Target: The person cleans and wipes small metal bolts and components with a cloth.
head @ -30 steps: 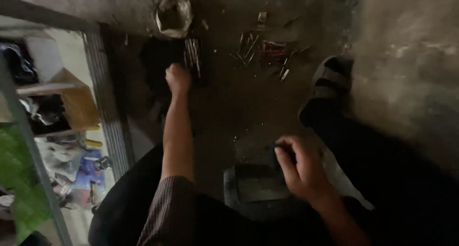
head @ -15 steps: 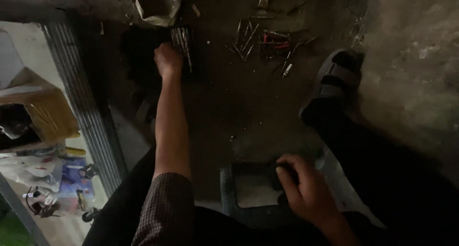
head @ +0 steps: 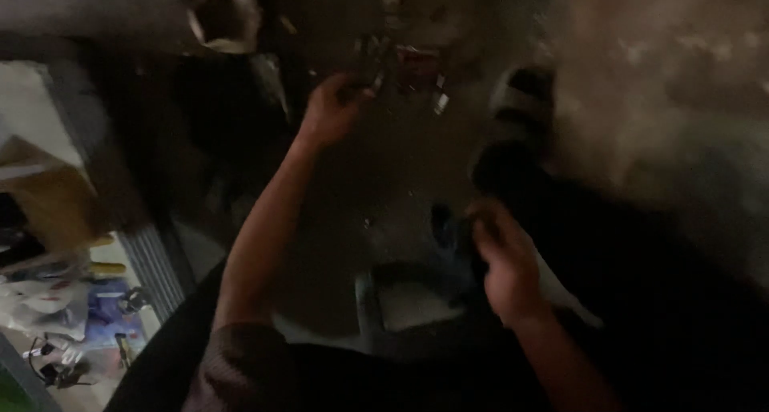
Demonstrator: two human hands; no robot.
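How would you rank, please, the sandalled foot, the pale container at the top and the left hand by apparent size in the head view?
1. sandalled foot
2. pale container and left hand: alike; blur prevents ranking.

Two hands (head: 332, 107), one sandal (head: 521, 99)

Scattered tools (head: 404, 59) beyond left hand (head: 330, 107)

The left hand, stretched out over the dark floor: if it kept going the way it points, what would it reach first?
Probably the scatter of small metal bits on the floor just beyond the left hand. The picture is blurred, so depth and whether the fingers already touch them are unclear.
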